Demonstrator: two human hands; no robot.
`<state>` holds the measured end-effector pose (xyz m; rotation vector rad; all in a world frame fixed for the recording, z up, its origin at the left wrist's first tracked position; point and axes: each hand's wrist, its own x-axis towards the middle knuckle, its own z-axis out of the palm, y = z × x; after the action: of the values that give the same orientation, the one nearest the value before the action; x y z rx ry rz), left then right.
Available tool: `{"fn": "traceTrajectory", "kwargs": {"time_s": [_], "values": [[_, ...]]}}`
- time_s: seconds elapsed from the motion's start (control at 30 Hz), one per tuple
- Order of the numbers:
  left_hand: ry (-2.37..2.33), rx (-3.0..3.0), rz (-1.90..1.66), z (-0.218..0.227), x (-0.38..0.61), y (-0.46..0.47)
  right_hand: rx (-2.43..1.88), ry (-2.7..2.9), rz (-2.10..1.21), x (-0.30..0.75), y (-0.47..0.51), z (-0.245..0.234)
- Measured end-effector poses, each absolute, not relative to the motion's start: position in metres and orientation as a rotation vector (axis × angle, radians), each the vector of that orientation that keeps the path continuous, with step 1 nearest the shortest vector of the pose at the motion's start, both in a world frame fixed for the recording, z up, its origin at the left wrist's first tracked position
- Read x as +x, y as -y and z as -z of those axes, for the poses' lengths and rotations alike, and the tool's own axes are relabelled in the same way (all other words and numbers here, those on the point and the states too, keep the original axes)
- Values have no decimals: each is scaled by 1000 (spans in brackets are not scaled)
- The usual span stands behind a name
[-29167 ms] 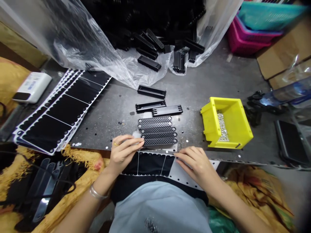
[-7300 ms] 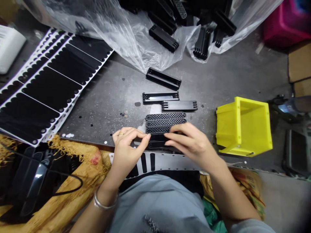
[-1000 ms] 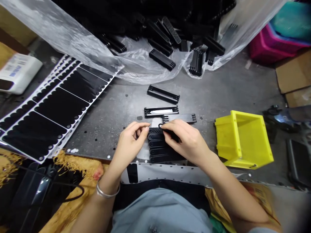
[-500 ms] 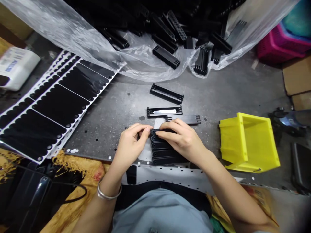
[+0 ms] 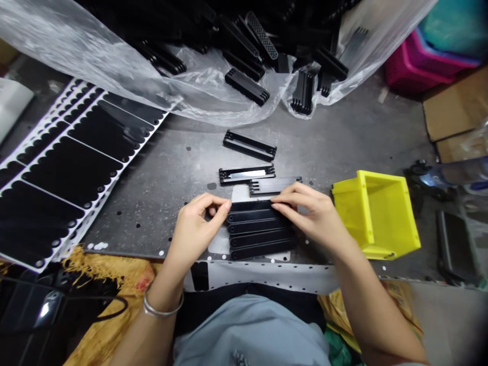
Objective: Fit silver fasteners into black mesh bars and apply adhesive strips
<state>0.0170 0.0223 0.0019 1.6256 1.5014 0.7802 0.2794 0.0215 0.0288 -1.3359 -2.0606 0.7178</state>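
Note:
Several long black plastic bars [image 5: 263, 239] lie side by side in a stack near the table's front edge, most showing a small round hole at the left end. At the left end of the topmost black bar [image 5: 247, 206], the thumb and index finger of my left hand [image 5: 202, 221] are pinched together. My right hand [image 5: 312, 211] pinches at the same bar's upper edge, farther right. Whether a thin film lies between my fingertips is too small to tell. Just beyond the stack rest a flat grey-black slotted piece [image 5: 269, 186] and two open black frames [image 5: 247, 174].
Sheets of black stickers [image 5: 80, 157] lie at the left. A clear plastic bag [image 5: 213, 109] spills black parts at the back. To the right stands a yellow bin [image 5: 366, 213], with pink baskets [image 5: 412, 63] and cardboard boxes [image 5: 453, 107] beyond it.
My right hand has slid right along the topmost bar, uncovering more of the stack. My left hand stays by its left end. The whole view has shifted slightly.

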Motion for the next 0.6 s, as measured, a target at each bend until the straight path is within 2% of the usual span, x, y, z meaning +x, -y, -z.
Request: {"fn": "traceTrajectory", "kwargs": {"time_s": [0.2, 0.4, 0.5, 0.6], "values": [[-1495, 1607, -767, -6, 17, -23, -1268, 2027, -701, 291, -22, -17], [-1477, 1666, -789, -2, 17, -23, -1442, 2228, -196, 266, 1, -22], [-1383, 1586, -859, -7, 16, -21, -1350, 2386, -363, 237, 18, -19], [-1204, 1786, -723, -15, 19, -17, -1280, 2355, -685, 233, 23, -16]]}}
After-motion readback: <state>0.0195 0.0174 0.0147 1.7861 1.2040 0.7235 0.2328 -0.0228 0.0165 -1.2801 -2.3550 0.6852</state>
